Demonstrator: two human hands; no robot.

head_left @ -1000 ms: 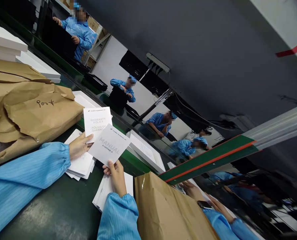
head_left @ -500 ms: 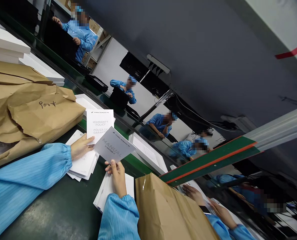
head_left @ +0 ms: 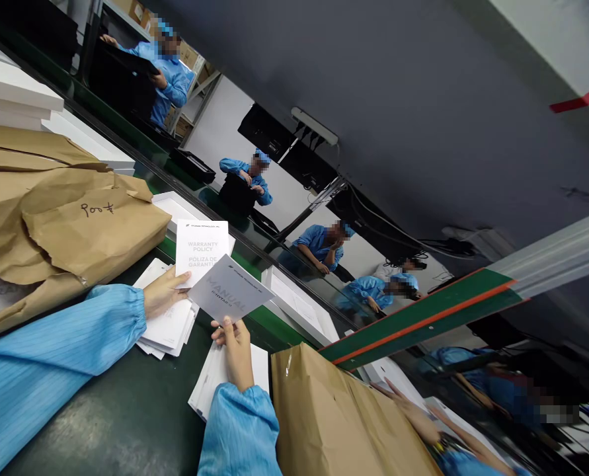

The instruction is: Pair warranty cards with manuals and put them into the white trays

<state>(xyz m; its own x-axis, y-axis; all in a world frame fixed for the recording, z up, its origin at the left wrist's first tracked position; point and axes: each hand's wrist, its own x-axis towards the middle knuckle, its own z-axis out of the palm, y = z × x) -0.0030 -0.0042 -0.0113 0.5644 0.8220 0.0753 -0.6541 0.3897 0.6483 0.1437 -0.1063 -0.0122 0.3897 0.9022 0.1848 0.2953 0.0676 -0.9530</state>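
My left hand (head_left: 166, 294) pinches a white warranty policy booklet (head_left: 202, 248) by its lower edge, cover toward me. In my right hand (head_left: 235, 344) is a grey-white manual (head_left: 232, 287), gripped at its bottom between thumb and fingers. The manual's left corner overlaps the lower part of the warranty booklet. Beneath my left hand lies a loose pile of white booklets (head_left: 172, 327) on the dark green table (head_left: 125, 410). Another stack of booklets (head_left: 209, 383) sits under my right hand and wrist, partly covered by them.
An opened brown paper package (head_left: 96, 225) with booklets inside lies at left; another brown package (head_left: 334, 410) stands at right. White box trays (head_left: 299, 304) rest along the conveyor behind. A green post (head_left: 423, 324) crosses at right. Co-workers' hands (head_left: 413, 410) move beyond the right package.
Both booklets stay in my hands, in nearly the same place; the view has shifted slightly. The co-worker's hands at right have moved, and a person at far left has tilted a dark panel.
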